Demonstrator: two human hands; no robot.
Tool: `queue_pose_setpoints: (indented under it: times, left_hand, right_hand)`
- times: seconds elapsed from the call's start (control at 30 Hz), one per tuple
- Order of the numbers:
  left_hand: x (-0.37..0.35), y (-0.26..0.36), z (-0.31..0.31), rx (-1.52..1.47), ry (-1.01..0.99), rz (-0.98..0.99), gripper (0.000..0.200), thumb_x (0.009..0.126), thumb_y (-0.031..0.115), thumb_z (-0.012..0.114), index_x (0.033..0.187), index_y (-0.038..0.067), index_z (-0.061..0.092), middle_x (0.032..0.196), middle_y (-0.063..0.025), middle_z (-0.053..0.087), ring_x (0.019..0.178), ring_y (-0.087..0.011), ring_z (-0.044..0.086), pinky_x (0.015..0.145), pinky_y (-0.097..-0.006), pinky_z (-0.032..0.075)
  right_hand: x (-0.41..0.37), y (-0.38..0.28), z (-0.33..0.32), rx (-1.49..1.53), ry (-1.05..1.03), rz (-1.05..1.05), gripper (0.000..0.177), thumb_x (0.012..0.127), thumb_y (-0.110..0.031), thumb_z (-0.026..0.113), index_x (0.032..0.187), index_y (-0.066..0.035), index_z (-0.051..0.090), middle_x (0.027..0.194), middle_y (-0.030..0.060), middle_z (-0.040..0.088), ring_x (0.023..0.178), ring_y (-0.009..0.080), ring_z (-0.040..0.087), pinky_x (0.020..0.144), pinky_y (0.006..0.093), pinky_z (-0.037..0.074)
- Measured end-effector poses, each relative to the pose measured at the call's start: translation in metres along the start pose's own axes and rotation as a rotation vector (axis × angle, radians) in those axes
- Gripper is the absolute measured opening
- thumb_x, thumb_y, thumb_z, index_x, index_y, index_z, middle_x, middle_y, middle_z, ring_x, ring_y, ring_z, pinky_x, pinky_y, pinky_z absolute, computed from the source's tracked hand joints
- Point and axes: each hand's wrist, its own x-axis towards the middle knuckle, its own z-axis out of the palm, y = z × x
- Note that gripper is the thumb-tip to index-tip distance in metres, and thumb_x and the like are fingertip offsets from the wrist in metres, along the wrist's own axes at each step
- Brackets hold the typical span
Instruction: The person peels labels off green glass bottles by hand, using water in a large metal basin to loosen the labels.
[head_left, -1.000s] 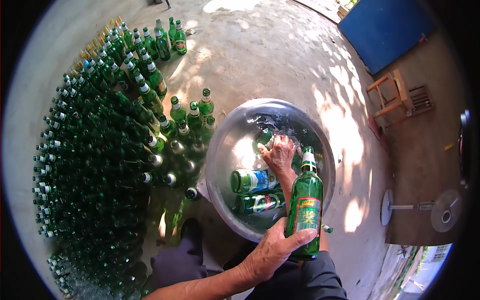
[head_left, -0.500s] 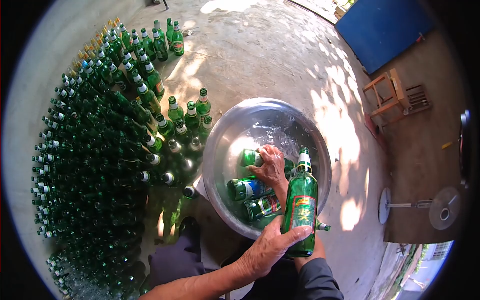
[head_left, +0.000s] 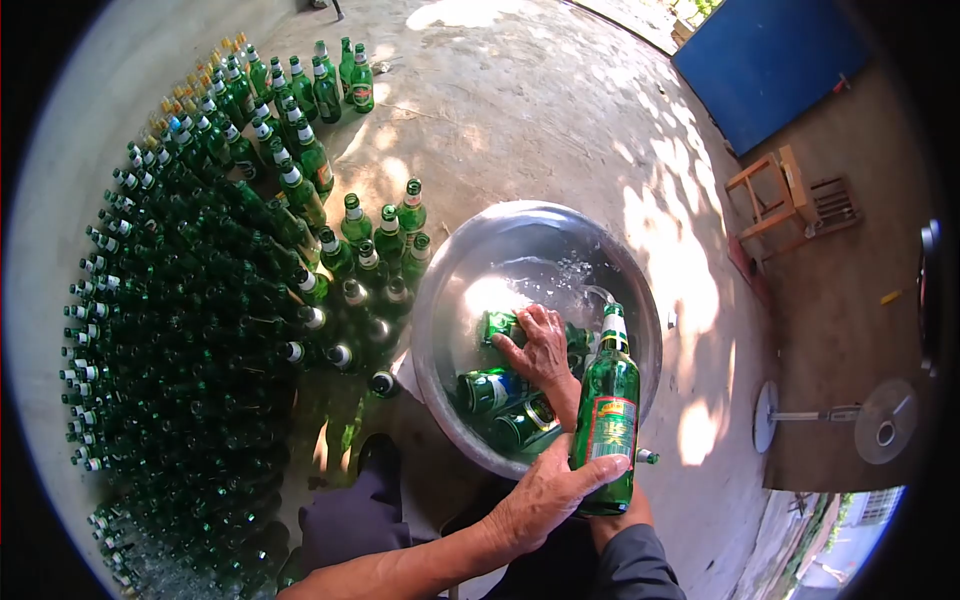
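My left hand (head_left: 550, 492) is wrapped round the lower part of a green beer bottle (head_left: 608, 400) with a red-edged label. The bottle slants up over the near right rim of a metal basin (head_left: 440, 250), and a thin stream of water leaves its mouth. Behind it, my right hand (head_left: 543, 345) reaches down into the water, fingers curled over a submerged green bottle (head_left: 496, 325). More bottles lie in the water near that wrist, among them a blue-labelled bottle (head_left: 485, 390). The held bottle partly hides my right forearm.
Many green bottles (head_left: 190, 330) stand packed along the left. A smaller group of bottles (head_left: 388, 235) is beside the basin's left rim. A bottle neck (head_left: 648, 456) shows at its lower right. Further right are a wooden stool (head_left: 775, 190), a blue panel (head_left: 770, 65) and a fan (head_left: 885, 430).
Water now streams from the held bottle's mouth, and the bottle sits slightly lower and further right in view. My right hand stays on the submerged bottle. The camera view has shifted slightly.
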Motion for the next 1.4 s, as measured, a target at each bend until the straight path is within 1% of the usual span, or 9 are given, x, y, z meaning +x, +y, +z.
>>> queue_pose_setpoints:
  times: [0.1, 0.4, 0.6, 0.7, 0.77, 1.0, 1.17, 1.23, 1.4]
  left_hand:
    - [-0.004, 0.004, 0.003, 0.003, -0.018, -0.01, 0.055, 0.098, 0.036, 0.067, 0.136, 0.0, 0.05, 0.122, -0.008, 0.062, 0.114, -0.0147, 0.059, 0.105, -0.0314, 0.045]
    - [-0.009, 0.002, 0.002, -0.064, -0.02, -0.05, 0.056, 0.099, 0.041, 0.065, 0.133, -0.001, 0.052, 0.119, -0.0076, 0.062, 0.112, -0.0143, 0.059, 0.102, -0.0306, 0.045]
    - [-0.009, 0.006, 0.003, -0.118, -0.009, -0.032, 0.054, 0.099, 0.042, 0.065, 0.131, 0.0, 0.053, 0.114, -0.0063, 0.061, 0.107, -0.0114, 0.058, 0.098, -0.0274, 0.046]
    - [-0.007, 0.004, 0.002, -0.128, -0.034, -0.016, 0.055, 0.099, 0.043, 0.065, 0.13, -0.001, 0.053, 0.113, -0.0052, 0.061, 0.105, -0.0104, 0.058, 0.096, -0.0273, 0.047]
    - [-0.009, 0.006, 0.003, -0.124, -0.025, -0.014, 0.055, 0.099, 0.043, 0.065, 0.13, -0.001, 0.053, 0.112, -0.0049, 0.061, 0.105, -0.0103, 0.058, 0.096, -0.0274, 0.047]
    - [-0.012, 0.011, 0.004, -0.107, -0.055, 0.009, 0.056, 0.099, 0.044, 0.065, 0.13, -0.001, 0.054, 0.113, -0.0052, 0.061, 0.106, -0.011, 0.057, 0.097, -0.0277, 0.046]
    - [-0.017, 0.018, 0.005, -0.07, -0.038, -0.032, 0.057, 0.098, 0.045, 0.065, 0.13, -0.001, 0.054, 0.113, -0.0055, 0.061, 0.106, -0.0114, 0.058, 0.097, -0.0279, 0.046]
    - [-0.017, 0.019, 0.006, -0.057, -0.022, -0.043, 0.057, 0.098, 0.045, 0.065, 0.13, -0.001, 0.053, 0.112, -0.0054, 0.061, 0.106, -0.0115, 0.058, 0.096, -0.0279, 0.047]
    - [-0.012, 0.011, 0.001, -0.103, -0.049, -0.04, 0.059, 0.098, 0.046, 0.065, 0.131, -0.001, 0.052, 0.109, -0.005, 0.061, 0.101, -0.0106, 0.059, 0.093, -0.0269, 0.048]
  right_hand:
    - [0.0, -0.002, 0.003, -0.005, 0.075, -0.044, 0.054, 0.086, -0.045, 0.072, 0.119, -0.003, 0.066, 0.122, 0.0175, 0.063, 0.119, 0.0396, 0.056, 0.105, 0.0508, 0.04]
    - [0.004, -0.016, 0.001, 0.017, 0.056, 0.043, 0.057, 0.089, -0.044, 0.071, 0.125, 0.0, 0.064, 0.124, 0.0201, 0.063, 0.122, 0.0395, 0.056, 0.114, 0.0527, 0.034]
    - [0.009, -0.019, 0.008, -0.046, 0.107, 0.104, 0.054, 0.091, -0.04, 0.071, 0.126, 0.0, 0.064, 0.123, 0.0231, 0.065, 0.121, 0.0399, 0.057, 0.108, 0.0487, 0.039]
    - [0.014, -0.036, 0.004, -0.04, 0.11, 0.078, 0.054, 0.092, -0.039, 0.071, 0.127, 0.0, 0.064, 0.123, 0.0233, 0.065, 0.12, 0.0399, 0.058, 0.107, 0.048, 0.041]
    - [0.018, -0.049, 0.004, 0.037, 0.185, -0.02, 0.051, 0.09, -0.038, 0.072, 0.123, 0.0, 0.062, 0.116, 0.0221, 0.065, 0.111, 0.0402, 0.06, 0.1, 0.0504, 0.043]
    - [0.024, -0.117, -0.018, 0.089, 0.2, -0.195, 0.055, 0.089, -0.034, 0.075, 0.127, 0.003, 0.06, 0.119, 0.0234, 0.065, 0.111, 0.0408, 0.061, 0.098, 0.0501, 0.046]
    - [0.014, -0.176, -0.022, 0.164, 0.043, -0.438, 0.054, 0.086, -0.029, 0.078, 0.128, 0.0, 0.06, 0.121, 0.0204, 0.065, 0.107, 0.0359, 0.067, 0.089, 0.0444, 0.055]
    - [0.003, -0.189, -0.006, 0.091, -0.207, -0.515, 0.049, 0.087, -0.027, 0.077, 0.124, -0.001, 0.059, 0.116, 0.0175, 0.065, 0.096, 0.0316, 0.069, 0.079, 0.041, 0.058]
    - [-0.019, -0.209, 0.053, -0.309, -0.484, -0.367, 0.033, 0.088, -0.014, 0.064, 0.114, 0.007, 0.058, 0.095, 0.0198, 0.062, 0.079, 0.0305, 0.072, 0.064, 0.0377, 0.06]
